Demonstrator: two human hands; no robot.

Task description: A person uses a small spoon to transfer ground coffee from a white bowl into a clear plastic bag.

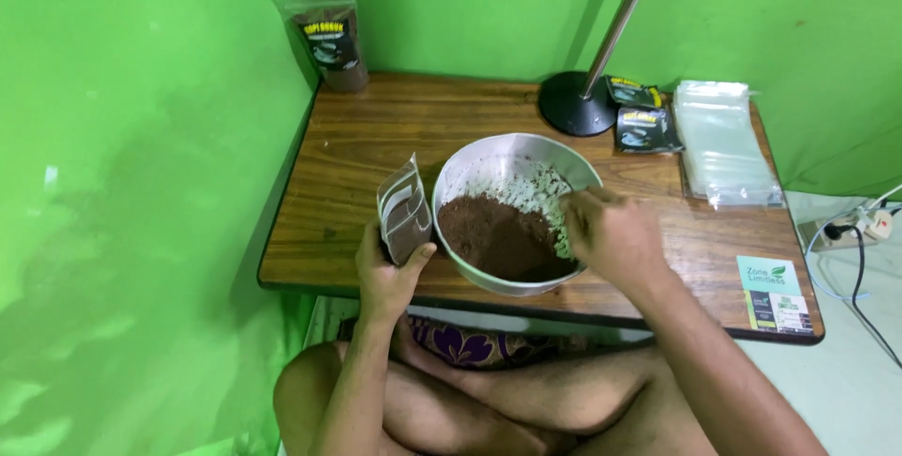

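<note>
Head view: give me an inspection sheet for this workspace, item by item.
Surface: low wooden table, worn.
Job's things: metal bowl of brown powder; small pouch held open beside it.
Clutter: filled packets, stack of clear bags, lamp base, standing packet, card.
Hands: left hand grips the pouch; right hand is inside the bowl.
Cables: power strip and cord on the floor.
Surroundings: green walls.
</note>
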